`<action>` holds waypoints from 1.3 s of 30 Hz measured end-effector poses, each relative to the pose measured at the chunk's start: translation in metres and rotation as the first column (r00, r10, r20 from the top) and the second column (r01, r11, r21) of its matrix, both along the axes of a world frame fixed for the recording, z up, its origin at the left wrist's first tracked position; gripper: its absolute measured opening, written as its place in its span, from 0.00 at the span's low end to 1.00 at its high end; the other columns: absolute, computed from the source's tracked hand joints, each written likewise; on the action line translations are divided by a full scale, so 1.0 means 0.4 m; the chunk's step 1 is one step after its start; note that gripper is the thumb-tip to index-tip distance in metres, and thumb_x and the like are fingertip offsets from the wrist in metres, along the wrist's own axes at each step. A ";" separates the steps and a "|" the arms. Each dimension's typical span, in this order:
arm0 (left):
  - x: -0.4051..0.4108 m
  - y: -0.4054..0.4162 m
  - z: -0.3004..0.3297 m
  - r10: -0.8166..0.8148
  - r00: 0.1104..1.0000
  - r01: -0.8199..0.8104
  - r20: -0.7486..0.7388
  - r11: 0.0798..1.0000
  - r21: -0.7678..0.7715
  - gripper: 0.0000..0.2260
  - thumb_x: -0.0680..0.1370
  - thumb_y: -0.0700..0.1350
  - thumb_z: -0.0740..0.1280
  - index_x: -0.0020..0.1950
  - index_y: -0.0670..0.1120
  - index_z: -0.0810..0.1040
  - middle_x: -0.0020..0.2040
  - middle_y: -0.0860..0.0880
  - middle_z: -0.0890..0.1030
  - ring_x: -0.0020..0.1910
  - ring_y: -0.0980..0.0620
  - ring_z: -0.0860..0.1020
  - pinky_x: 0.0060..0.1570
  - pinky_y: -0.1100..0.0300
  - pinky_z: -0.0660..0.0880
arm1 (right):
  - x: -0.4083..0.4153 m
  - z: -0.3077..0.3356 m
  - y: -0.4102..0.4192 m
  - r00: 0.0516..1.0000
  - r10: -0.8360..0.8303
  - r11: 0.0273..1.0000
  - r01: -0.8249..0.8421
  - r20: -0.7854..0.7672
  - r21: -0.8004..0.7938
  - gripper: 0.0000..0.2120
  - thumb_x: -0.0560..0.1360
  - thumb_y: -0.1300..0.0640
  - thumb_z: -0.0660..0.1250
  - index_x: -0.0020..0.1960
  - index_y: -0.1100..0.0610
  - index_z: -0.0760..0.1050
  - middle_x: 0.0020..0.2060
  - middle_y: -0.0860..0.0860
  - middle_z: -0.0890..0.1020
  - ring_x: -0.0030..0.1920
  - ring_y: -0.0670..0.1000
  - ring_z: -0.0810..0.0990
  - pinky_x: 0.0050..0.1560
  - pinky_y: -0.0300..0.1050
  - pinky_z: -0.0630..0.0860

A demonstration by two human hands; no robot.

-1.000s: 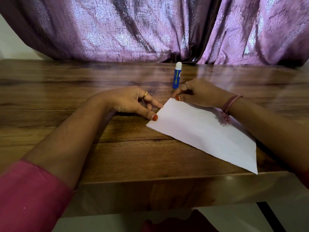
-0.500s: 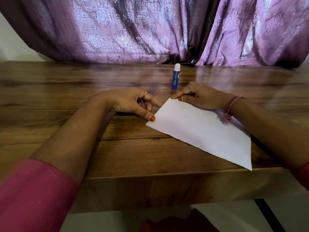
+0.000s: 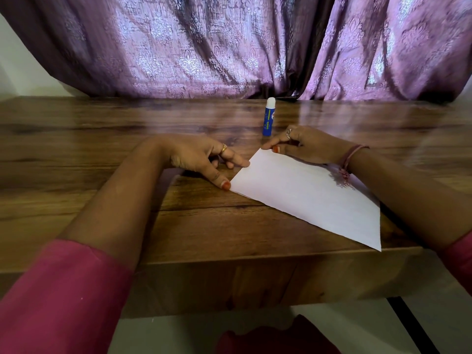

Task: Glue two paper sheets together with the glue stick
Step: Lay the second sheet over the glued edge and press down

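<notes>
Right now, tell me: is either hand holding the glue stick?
No. The glue stick stands upright alone on the table, beyond both hands.

White paper sheet point(image 3: 306, 190); blue glue stick point(image 3: 268, 118), white-capped; brown wood-grain table point(image 3: 102, 139); purple damask-patterned curtain point(image 3: 204, 47) at 12 o'clock; pink sleeves point(image 3: 63, 297); orange-painted nails.

Purple patterned curtain point(image 3: 204, 47) behind wooden table point(image 3: 76, 139)
</notes>
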State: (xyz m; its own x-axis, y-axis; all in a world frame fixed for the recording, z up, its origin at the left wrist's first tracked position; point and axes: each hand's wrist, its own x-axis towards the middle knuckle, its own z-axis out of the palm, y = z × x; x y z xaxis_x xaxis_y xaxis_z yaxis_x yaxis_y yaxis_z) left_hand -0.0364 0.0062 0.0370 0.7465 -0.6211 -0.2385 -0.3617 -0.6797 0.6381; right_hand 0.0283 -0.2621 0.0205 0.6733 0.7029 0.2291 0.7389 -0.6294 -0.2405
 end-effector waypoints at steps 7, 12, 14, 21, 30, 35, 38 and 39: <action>-0.009 0.001 0.001 0.018 1.000 -0.018 0.011 1.000 0.005 0.30 0.64 0.53 0.73 0.66 0.56 0.74 0.56 0.50 0.76 0.51 0.59 0.74 0.56 0.66 0.70 | -0.051 0.058 -0.001 0.974 0.031 0.991 0.000 -0.225 0.135 0.11 0.78 0.61 0.64 0.59 0.59 0.78 0.46 0.45 0.84 0.40 0.34 0.77 0.42 0.23 0.70; -0.004 -0.009 -0.007 0.075 0.997 -0.074 0.011 0.995 -0.060 0.21 0.64 0.57 0.71 0.57 0.60 0.78 0.51 0.52 0.80 0.44 0.64 0.75 0.47 0.74 0.70 | -0.165 0.064 0.038 0.985 0.058 0.991 -0.037 -0.161 0.132 0.07 0.71 0.49 0.71 0.46 0.52 0.80 0.39 0.47 0.82 0.37 0.40 0.77 0.42 0.37 0.73; -0.001 -0.008 -0.013 0.089 0.995 -0.087 0.044 0.995 -0.048 0.19 0.63 0.58 0.72 0.53 0.63 0.79 0.45 0.58 0.79 0.40 0.64 0.74 0.46 0.68 0.69 | -0.197 0.049 0.065 0.991 0.040 0.998 -0.032 -0.132 0.062 0.12 0.70 0.45 0.71 0.46 0.52 0.78 0.41 0.49 0.83 0.40 0.47 0.78 0.45 0.46 0.75; 0.001 0.005 -0.018 0.032 0.996 -0.026 0.089 0.998 -0.062 0.14 0.64 0.59 0.74 0.49 0.61 0.81 0.40 0.65 0.80 0.36 0.68 0.74 0.37 0.78 0.67 | -0.194 0.033 0.154 0.999 0.034 0.999 -0.034 -0.009 -0.028 0.13 0.69 0.40 0.70 0.39 0.49 0.73 0.37 0.46 0.80 0.41 0.47 0.77 0.49 0.50 0.69; 0.002 0.001 -0.014 -0.027 0.997 0.032 0.067 0.997 -0.075 0.15 0.65 0.60 0.73 0.50 0.60 0.81 0.40 0.66 0.80 0.34 0.70 0.74 0.34 0.78 0.67 | -0.189 0.017 0.155 0.993 0.086 0.989 -0.076 0.075 -0.129 0.17 0.69 0.35 0.66 0.33 0.44 0.65 0.38 0.46 0.78 0.40 0.44 0.73 0.40 0.50 0.51; 0.010 0.003 -0.021 0.022 0.998 -0.020 0.061 0.999 -0.038 0.20 0.64 0.59 0.74 0.55 0.62 0.80 0.45 0.62 0.77 0.38 0.67 0.73 0.45 0.67 0.68 | -0.191 0.018 0.123 0.990 0.139 0.985 -0.137 0.014 -0.105 0.15 0.70 0.38 0.67 0.34 0.43 0.65 0.37 0.44 0.77 0.43 0.44 0.75 0.49 0.40 0.58; 0.009 -0.004 -0.024 0.070 0.997 -0.066 0.040 0.995 -0.078 0.25 0.63 0.53 0.74 0.60 0.56 0.79 0.44 0.62 0.78 0.36 0.70 0.73 0.43 0.74 0.68 | -0.198 0.013 0.091 0.989 0.146 0.984 -0.144 0.008 -0.101 0.16 0.68 0.32 0.63 0.35 0.43 0.66 0.40 0.44 0.78 0.45 0.42 0.74 0.53 0.47 0.60; 0.006 -0.007 -0.023 0.084 0.996 -0.081 0.033 0.993 -0.090 0.26 0.63 0.52 0.74 0.61 0.56 0.78 0.43 0.63 0.78 0.36 0.71 0.73 0.42 0.77 0.67 | -0.202 0.012 0.078 0.989 0.146 0.985 -0.144 0.008 -0.097 0.16 0.67 0.31 0.61 0.35 0.43 0.67 0.40 0.43 0.78 0.46 0.40 0.73 0.53 0.48 0.60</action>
